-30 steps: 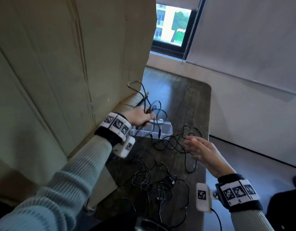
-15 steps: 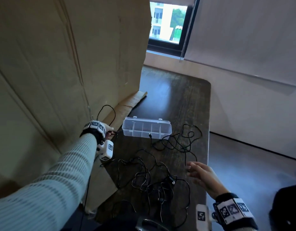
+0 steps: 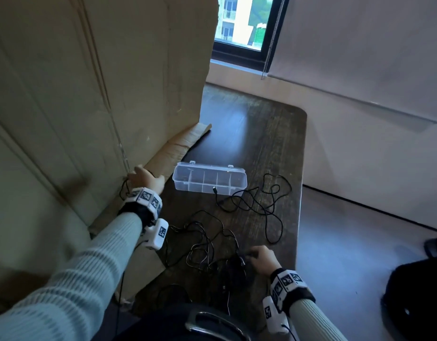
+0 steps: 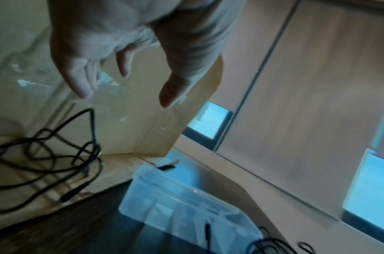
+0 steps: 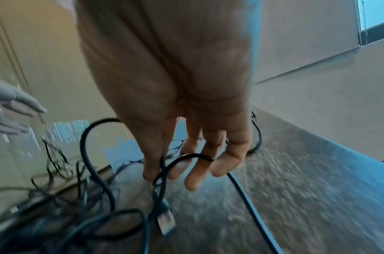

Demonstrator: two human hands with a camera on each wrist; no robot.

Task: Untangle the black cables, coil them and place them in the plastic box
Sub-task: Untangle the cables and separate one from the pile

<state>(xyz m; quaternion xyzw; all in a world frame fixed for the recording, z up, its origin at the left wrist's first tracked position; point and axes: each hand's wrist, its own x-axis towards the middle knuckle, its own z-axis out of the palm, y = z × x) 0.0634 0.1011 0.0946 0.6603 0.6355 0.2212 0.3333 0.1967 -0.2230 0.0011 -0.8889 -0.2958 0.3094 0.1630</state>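
Black cables lie tangled on the dark wooden table: one loose bunch beside the clear plastic box, a denser tangle nearer me. My left hand hovers open over the cardboard flap, fingers spread, holding nothing. One cable lies in loops on the flap below it. My right hand is down on the near tangle. Thumb and forefinger pinch a black cable whose USB plug hangs just below. The box stands open with dividers inside.
A tall cardboard sheet stands along the table's left side, its flap lying on the table. The table's right edge drops to the floor. A dark bag sits on the floor at the right. A window is at the far end.
My left hand came down from above the box to the cardboard flap and let go of its cable. My right hand moved back toward me and onto the near tangle.
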